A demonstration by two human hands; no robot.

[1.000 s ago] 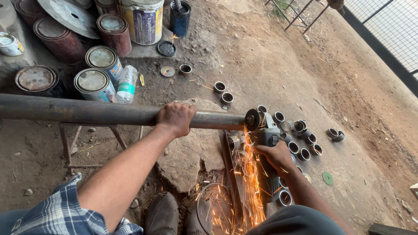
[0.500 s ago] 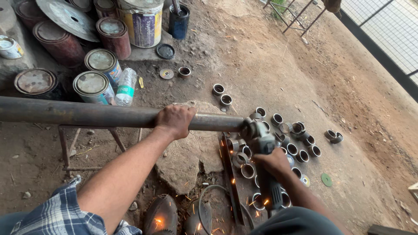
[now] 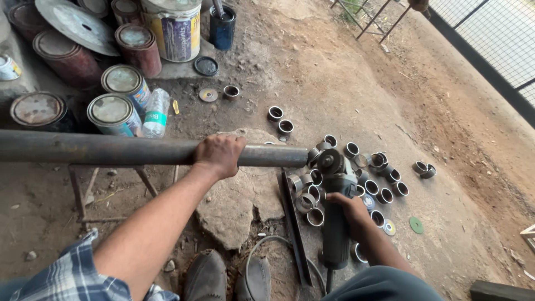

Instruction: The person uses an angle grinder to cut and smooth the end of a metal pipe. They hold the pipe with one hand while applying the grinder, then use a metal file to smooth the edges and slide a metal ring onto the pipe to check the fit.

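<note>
A steel pipe (image 3: 111, 149) lies across a low stand, its cut end met by an angle grinder (image 3: 334, 195). The left hand (image 3: 220, 154) clamps over the pipe; the right hand (image 3: 348, 209) grips the grinder's body. No sparks show, so the disc seems idle among cut rings (image 3: 384, 195); the next slice calls for a firm hold.

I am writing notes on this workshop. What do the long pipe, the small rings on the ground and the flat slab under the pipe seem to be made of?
The long pipe looks like bare steel: dull grey-brown, with rusty patches. The small rings seem to be the same metal, with brighter, shiny cut rims. The flat slab looks like rough, unpolished stone, pale grey with broken edges.
</note>
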